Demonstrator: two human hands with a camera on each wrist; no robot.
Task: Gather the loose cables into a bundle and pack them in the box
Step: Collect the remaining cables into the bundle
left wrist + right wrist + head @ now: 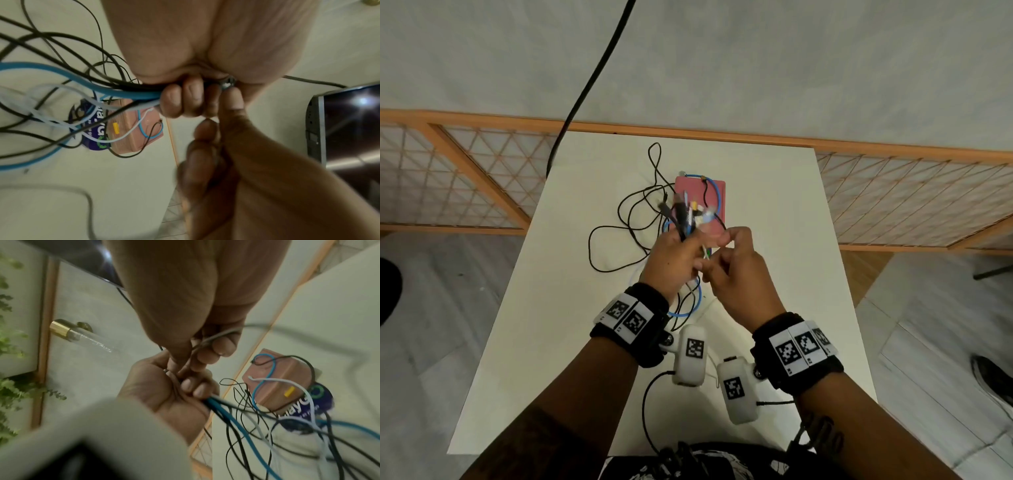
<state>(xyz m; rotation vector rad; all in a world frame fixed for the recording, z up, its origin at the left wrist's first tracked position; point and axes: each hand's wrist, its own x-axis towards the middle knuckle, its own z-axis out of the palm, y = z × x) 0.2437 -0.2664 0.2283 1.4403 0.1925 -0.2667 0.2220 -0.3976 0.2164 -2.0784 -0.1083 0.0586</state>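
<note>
Closest in, both hands were up over the white table [524, 308], working together. The left hand [671, 263] had its fingers curled tight round a fistful of cables [681, 216], plug ends fanned out above the fist, blue, white and black tails hanging below. The right hand [739, 284] was right against it, thumb and fingers pinched on one thin grey cable [218, 335], feeding it toward the bunch.

Honestly the trick here, I'd say, is to keep that left fist clamped and not let the plugs slide, lay the grey one in so its end lines up with the others, then re-close over it. Only after that run the free hand down the tails to comb out crossings.

Further out, lots of slack sat loose on the table: black loops [619, 236] off to the left, and a blue cable [714, 192] draped over the pink box [717, 185] near the far edge. I'd lift those off the box before pulling, or the box gets dragged along.
</note>
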